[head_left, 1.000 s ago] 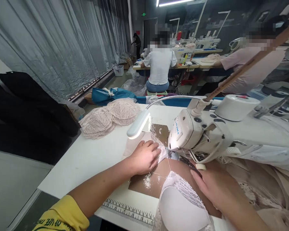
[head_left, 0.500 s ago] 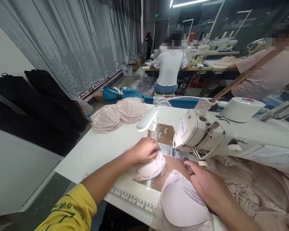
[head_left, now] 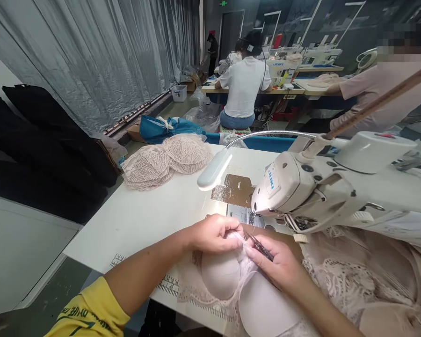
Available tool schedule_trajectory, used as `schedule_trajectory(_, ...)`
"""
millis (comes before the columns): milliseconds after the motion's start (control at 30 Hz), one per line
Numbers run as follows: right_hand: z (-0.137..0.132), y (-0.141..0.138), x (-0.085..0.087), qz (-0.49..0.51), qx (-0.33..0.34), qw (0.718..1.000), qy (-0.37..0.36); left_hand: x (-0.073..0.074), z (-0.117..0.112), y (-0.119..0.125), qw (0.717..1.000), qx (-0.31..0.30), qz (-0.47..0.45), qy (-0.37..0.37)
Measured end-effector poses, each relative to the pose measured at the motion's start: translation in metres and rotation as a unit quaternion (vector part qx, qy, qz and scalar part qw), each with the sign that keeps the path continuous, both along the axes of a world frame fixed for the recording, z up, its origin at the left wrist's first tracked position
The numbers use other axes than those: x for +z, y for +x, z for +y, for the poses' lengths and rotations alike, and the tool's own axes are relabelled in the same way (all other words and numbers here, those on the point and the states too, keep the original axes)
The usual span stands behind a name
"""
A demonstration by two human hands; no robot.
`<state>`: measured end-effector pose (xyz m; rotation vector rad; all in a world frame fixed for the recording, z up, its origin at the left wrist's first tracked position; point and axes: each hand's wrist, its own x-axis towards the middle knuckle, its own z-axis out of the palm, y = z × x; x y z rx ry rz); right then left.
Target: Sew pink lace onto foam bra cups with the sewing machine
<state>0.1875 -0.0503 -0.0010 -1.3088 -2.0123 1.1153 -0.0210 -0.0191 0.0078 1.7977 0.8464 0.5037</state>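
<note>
A pale pink lace bra (head_left: 220, 277) with two smooth moulded cups lies at the front edge of the white sewing table. My left hand (head_left: 219, 235) is closed, pinching the lace between the cups from above. Close beside it, my right hand (head_left: 279, 262) is closed around dark metal thread snips (head_left: 260, 246), their tips pointing at the pinched lace. The right fingertips also touch the lace there. Just beyond both hands is the needle area of a white sewing machine (head_left: 291, 185); the bra is apart from the needle.
Stacked beige lace cups (head_left: 166, 161) rest at the table's far left. A lamp (head_left: 214, 174) on a bent neck hangs over the table (head_left: 150, 210). Beige lace fabric (head_left: 358, 276) is heaped right of my right arm. Co-workers sit at machines ahead; black cloth (head_left: 49, 154) stands at left.
My hands have come together at the middle of the bra. The bra has moved nearer me, away from the needle, and my right hand has brought the snips leftward to the lace.
</note>
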Motion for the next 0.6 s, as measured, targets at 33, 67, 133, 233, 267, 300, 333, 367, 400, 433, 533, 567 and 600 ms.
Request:
schedule_trajectory(33, 0.0, 0.0, 0.001, -0.015, 0.008, 1.0, 0.005, -0.003, 0.0, 0.001, 0.999, -0.002, -0.024, -0.027)
schedule_trajectory(67, 0.0, 0.0, 0.002, -0.022, 0.014, 1.0, 0.009, -0.005, 0.001, 0.002, 0.997, -0.003, -0.048, -0.055)
schedule_trajectory(133, 0.001, 0.001, 0.004, -0.013, 0.019, 1.0, 0.016, -0.01, 0.001, 0.003, 0.991, 0.002, -0.086, -0.105)
schedule_trajectory(233, -0.001, 0.004, 0.002, 0.019, 0.014, 1.0, 0.014, -0.013, 0.002, 0.004, 0.983, 0.015, -0.089, -0.157)
schedule_trajectory(267, -0.001, 0.005, 0.001, 0.031, 0.001, 0.999, 0.01, -0.013, 0.003, 0.003, 0.982, 0.016, -0.082, -0.167)
schedule_trajectory(300, -0.002, 0.008, -0.002, 0.045, -0.016, 0.999, 0.005, -0.013, 0.003, 0.003, 0.982, 0.016, -0.074, -0.176)
schedule_trajectory(333, -0.003, 0.01, -0.004, 0.06, -0.032, 0.998, -0.003, -0.012, 0.003, 0.002, 0.981, 0.014, -0.068, -0.183)
schedule_trajectory(367, -0.003, 0.013, -0.007, 0.072, -0.044, 0.996, -0.012, -0.012, 0.003, 0.002, 0.98, 0.013, -0.064, -0.19)
schedule_trajectory(400, -0.003, 0.016, -0.009, 0.078, -0.05, 0.996, -0.018, -0.01, 0.003, 0.001, 0.978, 0.011, -0.064, -0.198)
schedule_trajectory(433, -0.003, 0.018, -0.011, 0.078, -0.046, 0.996, -0.018, -0.009, 0.003, 0.001, 0.977, 0.012, -0.065, -0.203)
schedule_trajectory(533, -0.001, 0.021, -0.013, 0.055, -0.023, 0.998, 0.006, -0.008, 0.002, 0.001, 0.975, 0.025, -0.068, -0.208)
schedule_trajectory(567, -0.001, 0.02, -0.013, 0.052, -0.014, 0.999, 0.008, -0.008, 0.001, 0.001, 0.975, 0.033, -0.066, -0.21)
schedule_trajectory(600, -0.001, 0.02, -0.011, 0.05, -0.005, 0.999, 0.002, -0.008, 0.001, 0.001, 0.975, 0.04, -0.063, -0.212)
